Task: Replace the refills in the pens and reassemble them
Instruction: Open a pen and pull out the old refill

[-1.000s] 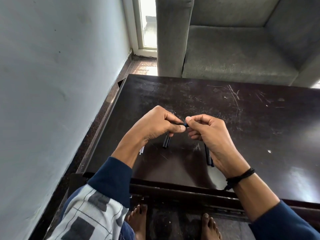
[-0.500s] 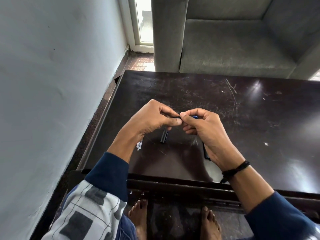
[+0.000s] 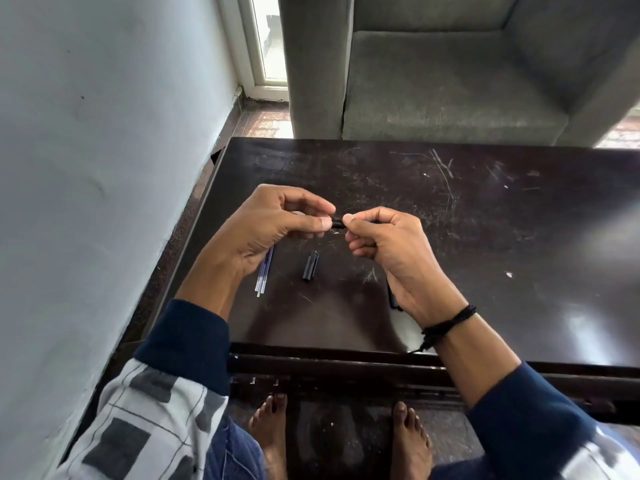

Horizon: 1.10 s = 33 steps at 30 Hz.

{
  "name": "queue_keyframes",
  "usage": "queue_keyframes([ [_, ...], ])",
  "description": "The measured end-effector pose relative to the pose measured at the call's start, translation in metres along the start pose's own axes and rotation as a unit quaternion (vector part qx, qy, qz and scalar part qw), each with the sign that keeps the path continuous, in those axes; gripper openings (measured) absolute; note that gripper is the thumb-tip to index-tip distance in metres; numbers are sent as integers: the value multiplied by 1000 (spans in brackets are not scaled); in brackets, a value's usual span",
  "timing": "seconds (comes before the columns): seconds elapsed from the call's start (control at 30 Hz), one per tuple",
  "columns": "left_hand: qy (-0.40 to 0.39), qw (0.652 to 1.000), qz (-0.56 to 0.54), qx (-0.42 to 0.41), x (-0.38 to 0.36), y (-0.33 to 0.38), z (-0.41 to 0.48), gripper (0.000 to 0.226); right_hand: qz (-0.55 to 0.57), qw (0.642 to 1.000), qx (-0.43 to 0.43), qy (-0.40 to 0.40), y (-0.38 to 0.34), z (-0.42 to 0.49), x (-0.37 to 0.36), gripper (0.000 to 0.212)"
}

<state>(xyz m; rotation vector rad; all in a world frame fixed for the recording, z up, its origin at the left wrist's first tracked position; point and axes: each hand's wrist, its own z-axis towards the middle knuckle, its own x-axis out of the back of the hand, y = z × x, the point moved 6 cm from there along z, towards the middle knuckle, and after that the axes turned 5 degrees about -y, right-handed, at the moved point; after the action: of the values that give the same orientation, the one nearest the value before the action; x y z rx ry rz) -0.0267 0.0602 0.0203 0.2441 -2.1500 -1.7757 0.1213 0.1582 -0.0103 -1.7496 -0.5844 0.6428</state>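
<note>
**Both hands pinch one black pen piece above the worktop**

The left hand point(image 3: 277, 230) and the right hand point(image 3: 388, 251) meet fingertip to fingertip above the middle of the dark, scratched worktop point(image 3: 485, 237). Between them is a short black pen piece point(image 3: 337, 222). Only a small stretch of it shows in the gap, and the fingers hide the rest. The left grip is narrow, with thumb and forefinger closed on the piece's left end and the other fingers loosely bent. The right grip is just as narrow, thumb and forefinger pinching the right end while the remaining fingers curl into the palm.

A black ribbed pen cap point(image 3: 310, 266) lies on the worktop just below the hands, pointing roughly away from the person. To its left a small bundle of thin blue refills point(image 3: 265, 271) lies side by side, its far end tucked under the left hand. Another dark pen part point(image 3: 393, 299) shows at the edge of the right wrist and is mostly covered by it. The right wrist wears a black corded band point(image 3: 450, 323). A grey sofa point(image 3: 450, 81) stands beyond the worktop's far edge.
</note>
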Motion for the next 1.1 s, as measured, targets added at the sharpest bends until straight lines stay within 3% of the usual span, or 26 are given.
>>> queue_keyframes([
  [0.13,39,990,-133,-1,-1,0,1,41,52,999,-10,-4,-1,-1,2,8],
  [0.27,63,962,-263,25,-13,-7,3,40,99,995,-15,-5,-2,-3,4,4],
  [0.5,69,953,-291,53,-29,-15,4,12,96,995,-23,2,2,-1,5,12],
  [0.63,82,945,-312,56,-25,-18,4,9,92,995,-33,6,3,0,6,19],
  [0.87,89,943,-318,48,-26,-22,7,8,58,998,-14,22,6,2,10,1],
  [1.1,93,937,-333,44,-25,-27,10,8,39,998,-14,44,8,4,13,20],
])
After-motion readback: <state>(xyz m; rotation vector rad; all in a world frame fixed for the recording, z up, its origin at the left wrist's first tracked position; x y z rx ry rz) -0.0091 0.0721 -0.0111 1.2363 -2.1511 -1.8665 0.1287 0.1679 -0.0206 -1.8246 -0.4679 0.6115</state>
